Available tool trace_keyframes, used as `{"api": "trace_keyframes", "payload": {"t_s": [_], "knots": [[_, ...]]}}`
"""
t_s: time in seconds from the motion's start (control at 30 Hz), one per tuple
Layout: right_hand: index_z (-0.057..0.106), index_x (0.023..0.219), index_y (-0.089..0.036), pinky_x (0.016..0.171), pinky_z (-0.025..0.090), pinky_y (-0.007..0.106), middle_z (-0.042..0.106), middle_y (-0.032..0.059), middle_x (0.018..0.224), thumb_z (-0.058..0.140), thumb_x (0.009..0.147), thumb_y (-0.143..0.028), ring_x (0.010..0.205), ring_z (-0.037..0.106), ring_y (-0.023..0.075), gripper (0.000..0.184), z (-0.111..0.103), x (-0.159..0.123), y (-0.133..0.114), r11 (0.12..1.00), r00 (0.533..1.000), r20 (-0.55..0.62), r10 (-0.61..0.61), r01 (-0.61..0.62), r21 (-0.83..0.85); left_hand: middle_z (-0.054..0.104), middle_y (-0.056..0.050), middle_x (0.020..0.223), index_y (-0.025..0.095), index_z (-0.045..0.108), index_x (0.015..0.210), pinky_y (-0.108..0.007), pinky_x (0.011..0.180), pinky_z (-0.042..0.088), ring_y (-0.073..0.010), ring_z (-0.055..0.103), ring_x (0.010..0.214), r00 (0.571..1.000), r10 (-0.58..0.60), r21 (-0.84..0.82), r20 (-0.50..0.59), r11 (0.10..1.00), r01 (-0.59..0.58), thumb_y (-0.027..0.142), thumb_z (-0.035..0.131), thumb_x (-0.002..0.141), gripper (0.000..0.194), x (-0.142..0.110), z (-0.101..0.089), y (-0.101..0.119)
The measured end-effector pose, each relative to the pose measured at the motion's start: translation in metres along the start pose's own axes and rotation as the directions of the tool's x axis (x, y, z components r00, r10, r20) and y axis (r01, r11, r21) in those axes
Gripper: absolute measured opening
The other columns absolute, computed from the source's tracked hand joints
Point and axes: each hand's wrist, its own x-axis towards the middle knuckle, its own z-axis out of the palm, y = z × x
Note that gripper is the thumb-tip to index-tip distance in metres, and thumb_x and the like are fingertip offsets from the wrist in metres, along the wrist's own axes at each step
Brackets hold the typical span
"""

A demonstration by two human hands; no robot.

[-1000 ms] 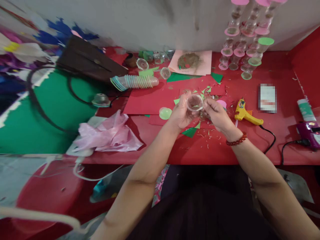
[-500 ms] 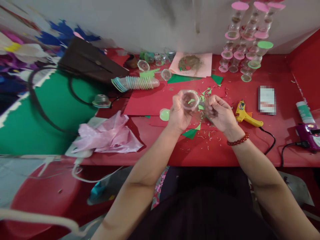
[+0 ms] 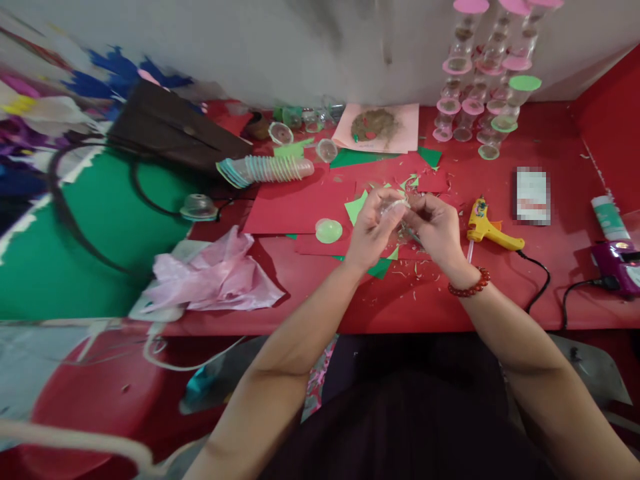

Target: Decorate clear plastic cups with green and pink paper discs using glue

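Littering red table (image 3: 565, 155), paper scraps (image 3: 355, 207), glue gun (image 3: 481, 227) near right hand (image 3: 439, 230)

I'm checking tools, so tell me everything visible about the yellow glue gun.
The glue gun is yellow, plastic-looking, with an orange trigger and a translucent stick protruding from one end. It lies on its side on the red table, right of the right hand, untouched; a black cord leaves its handle.

A glue gun (image 3: 490, 231) marks this craft workspace
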Motion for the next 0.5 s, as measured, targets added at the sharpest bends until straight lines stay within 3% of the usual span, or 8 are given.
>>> {"api": "trace_keyframes", "payload": {"t_s": [0.1,0.2,0.33,0.5], "knots": [[0.06,0.07,-0.023,0.055,0.044,0.028,0.059,-0.0031,0.062,0.08,0.086,-0.064,0.055,0.052,0.0113,0.048,0.0,0.0,0.0,1.0,0.999,0.035,0.016,-0.016,0.003,0.057,0.003,0.081,0.027,0.063,0.101,-0.025,0.057,0.044,-0.0103,0.052,0.063,0.996,-0.083,-0.145,0.02,0.986,0.085,0.065,0.07,0.096,0.039,-0.001,0.001,-0.001],[0.062,0.073,-0.023,0.057,0.046,0.028,0.06,-0.003,0.062,0.073,0.093,-0.051,0.056,0.055,0.0117,0.036,-0.002,0.0,0.0,1.0,0.998,0.066,0.013,-0.011,-0.02,0.055,0.003,0.078,0.028,0.061,0.102,-0.025,0.054,0.043,-0.011,0.05,0.06,0.995,-0.094,-0.174,0.018,0.98,0.095,0.074,0.064,0.095,0.047,-0.001,0.001,-0.004],[0.065,0.076,-0.022,0.059,0.043,0.027,0.062,-0.0023,0.064,0.065,0.094,-0.031,0.058,0.056,0.0117,0.02,-0.006,0.001,-0.003,0.993,0.997,0.06,-0.044,0.05,-0.105,0.062,-0.001,0.089,0.028,0.061,0.108,-0.026,0.056,0.047,-0.013,0.056,0.066,0.996,-0.079,-0.151,0.04,0.985,0.084,0.081,0.055,0.095,0.055,-0.001,-0.001,-0.007],[0.066,0.072,-0.021,0.059,0.04,0.027,0.061,-0.0027,0.062,0.062,0.09,-0.025,0.058,0.053,0.0108,0.019,-0.008,0.002,-0.01,0.972,0.996,0.069,-0.05,0.065,-0.226,0.058,0.001,0.085,0.026,0.063,0.109,-0.026,0.05,0.039,-0.0091,0.045,0.055,0.998,-0.04,-0.021,0.058,0.999,0.041,0.079,0.061,0.093,0.055,-0.001,-0.006,-0.005]]}}
